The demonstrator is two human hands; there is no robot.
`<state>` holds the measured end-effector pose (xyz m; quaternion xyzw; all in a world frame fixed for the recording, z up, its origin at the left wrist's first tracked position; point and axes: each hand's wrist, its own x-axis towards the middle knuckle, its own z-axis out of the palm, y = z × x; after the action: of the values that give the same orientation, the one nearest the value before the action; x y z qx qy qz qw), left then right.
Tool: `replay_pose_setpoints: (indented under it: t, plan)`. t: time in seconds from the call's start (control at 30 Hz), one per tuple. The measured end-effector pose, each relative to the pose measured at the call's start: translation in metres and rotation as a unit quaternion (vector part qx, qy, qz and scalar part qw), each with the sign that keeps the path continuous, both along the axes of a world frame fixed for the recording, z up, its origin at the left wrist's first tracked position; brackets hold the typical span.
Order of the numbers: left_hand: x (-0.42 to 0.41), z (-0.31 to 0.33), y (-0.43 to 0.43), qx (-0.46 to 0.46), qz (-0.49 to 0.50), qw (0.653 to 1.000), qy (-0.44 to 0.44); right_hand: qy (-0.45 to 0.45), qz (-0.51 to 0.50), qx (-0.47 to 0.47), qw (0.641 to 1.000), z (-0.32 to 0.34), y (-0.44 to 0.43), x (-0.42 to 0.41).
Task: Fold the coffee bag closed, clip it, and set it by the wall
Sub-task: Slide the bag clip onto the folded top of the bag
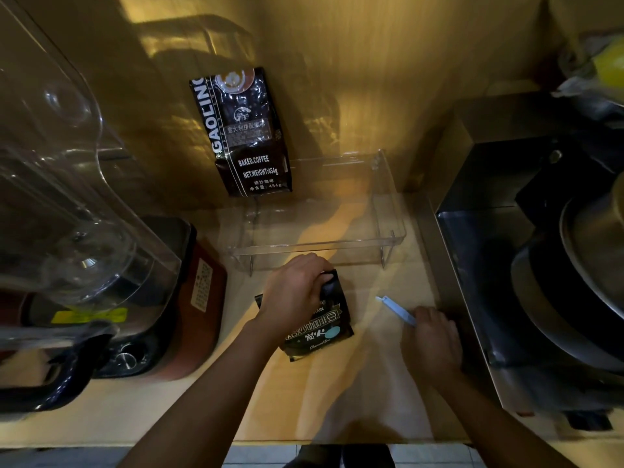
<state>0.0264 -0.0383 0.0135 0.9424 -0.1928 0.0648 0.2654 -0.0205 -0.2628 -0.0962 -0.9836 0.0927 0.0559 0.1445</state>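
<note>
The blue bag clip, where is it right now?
In the head view the blue bag clip is held in the right hand, right of the small coffee bag that the left hand grips, near the counter's steel edge.

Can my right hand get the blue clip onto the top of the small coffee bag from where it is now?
Probably yes. The right hand holds the blue clip beside the small coffee bag, with bare counter between. The left hand covers the bag's folded top, so it may need shifting.
</note>
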Motion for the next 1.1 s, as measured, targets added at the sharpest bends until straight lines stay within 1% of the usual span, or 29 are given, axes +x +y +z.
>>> replay_pose_setpoints:
  t: [0.03,0.1,0.13,0.2,0.27,0.33,0.4,0.53,0.73,0.8,0.93,1.1]
  plan:
    - [-0.001,0.001,0.0,0.0,-0.001,1.0,-0.002,0.004,0.006,-0.002,1.0,-0.001,0.0,0.001]
    - [-0.003,0.003,0.001,0.002,-0.009,1.0,-0.007,0.005,0.003,0.032,0.999,0.0,0.001,0.002]
    - [-0.004,0.004,0.001,0.01,-0.019,1.0,-0.012,-0.001,-0.002,0.067,0.998,0.003,0.002,0.003]
    - [-0.006,0.005,0.003,0.04,-0.033,0.998,-0.02,-0.006,0.001,0.165,0.986,0.011,0.003,0.005]
    - [-0.005,0.005,0.003,0.049,-0.028,0.998,-0.009,0.014,0.022,0.272,0.962,0.022,0.003,0.008]
    - [-0.001,0.005,0.002,0.037,-0.021,0.999,0.013,0.018,0.067,0.321,0.944,0.035,0.004,0.009]
    - [0.003,0.005,0.002,0.035,-0.025,0.998,0.036,-0.005,0.111,0.334,0.936,0.048,0.007,0.011]
    - [0.006,0.005,0.003,0.034,-0.05,0.996,0.064,-0.026,0.155,0.33,0.931,0.066,0.016,0.011]
    - [0.002,0.004,0.001,0.037,-0.061,0.996,0.047,-0.1,0.191,0.292,0.932,0.081,0.026,0.014]
    - [0.0,0.005,0.002,0.036,-0.066,0.996,0.057,-0.116,0.195,0.285,0.931,0.082,0.026,0.014]
    - [0.0,0.011,0.001,0.049,-0.084,0.992,0.085,-0.109,0.188,0.288,0.933,0.083,0.026,0.013]
    - [-0.002,0.015,0.003,0.019,-0.092,0.985,0.143,-0.118,0.175,0.31,0.927,0.086,0.029,0.016]
